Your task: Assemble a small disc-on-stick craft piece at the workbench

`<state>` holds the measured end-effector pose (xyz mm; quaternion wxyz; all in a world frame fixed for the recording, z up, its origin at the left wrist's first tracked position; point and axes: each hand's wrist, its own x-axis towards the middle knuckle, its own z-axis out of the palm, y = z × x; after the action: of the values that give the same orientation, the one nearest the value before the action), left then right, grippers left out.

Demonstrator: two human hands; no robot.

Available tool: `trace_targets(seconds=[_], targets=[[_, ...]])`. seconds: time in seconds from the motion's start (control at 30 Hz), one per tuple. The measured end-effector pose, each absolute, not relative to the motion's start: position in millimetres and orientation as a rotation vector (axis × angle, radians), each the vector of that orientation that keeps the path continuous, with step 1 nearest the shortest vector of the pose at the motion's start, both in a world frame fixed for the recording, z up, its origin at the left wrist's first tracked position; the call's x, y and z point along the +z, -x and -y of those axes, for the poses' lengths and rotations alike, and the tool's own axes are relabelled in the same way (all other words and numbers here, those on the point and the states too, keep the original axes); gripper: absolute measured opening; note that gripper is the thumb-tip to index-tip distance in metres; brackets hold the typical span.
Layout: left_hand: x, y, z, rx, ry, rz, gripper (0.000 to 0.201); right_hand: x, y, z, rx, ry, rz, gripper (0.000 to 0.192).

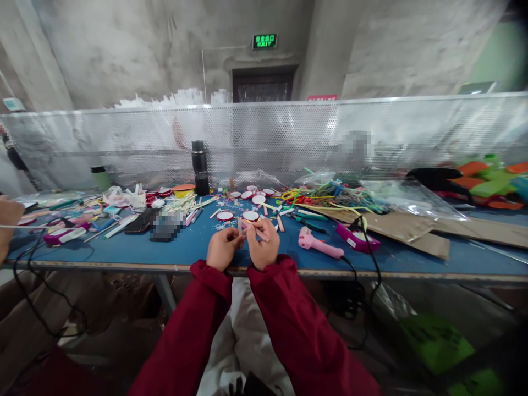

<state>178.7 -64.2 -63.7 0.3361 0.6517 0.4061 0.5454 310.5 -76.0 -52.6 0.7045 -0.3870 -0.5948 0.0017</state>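
Note:
My left hand is closed in a pinch near the table's front edge, its fingertips on a short, flat wooden stick. Right beside it, my right hand is closed around a slim pink pen-like stick, whose tip points toward the wooden one. Whether the two sticks touch cannot be made out. Just beyond my hands lie small round white discs with red rims, one drum-like disc right behind my fingers and another disc to the left.
A pink glue gun and a purple box lie to the right, with cords over the edge. Pliers, colourful pipe cleaners and cardboard are behind. Leftward are a black bottle, a phone and another person's hand.

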Motion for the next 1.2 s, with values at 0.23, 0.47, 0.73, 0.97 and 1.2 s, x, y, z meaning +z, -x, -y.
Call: trace_targets(seconds=[0.23, 0.47, 0.73, 0.97, 1.2], targets=[[-62, -179, 65, 1.424, -1.697, -1.077, 0.025, -53, -310, 75, -0.013, 0.859, 1.303, 0.014], [-63, -179, 65, 1.420, -1.707, -1.074, 0.026, -51, -311, 77, -0.013, 0.853, 1.337, 0.014], [-62, -179, 66, 1.442, -1.720, -1.070, 0.024, -52, -311, 76, 0.001, 0.851, 1.330, 0.015], [-63, -179, 65, 1.440, -1.691, -1.051, 0.024, -52, -311, 77, 0.027, 0.873, 1.300, 0.015], [-54, -182, 73, 1.515, -1.566, -0.991, 0.032, -50, -309, 69, 0.225, 0.781, 1.324, 0.019]])
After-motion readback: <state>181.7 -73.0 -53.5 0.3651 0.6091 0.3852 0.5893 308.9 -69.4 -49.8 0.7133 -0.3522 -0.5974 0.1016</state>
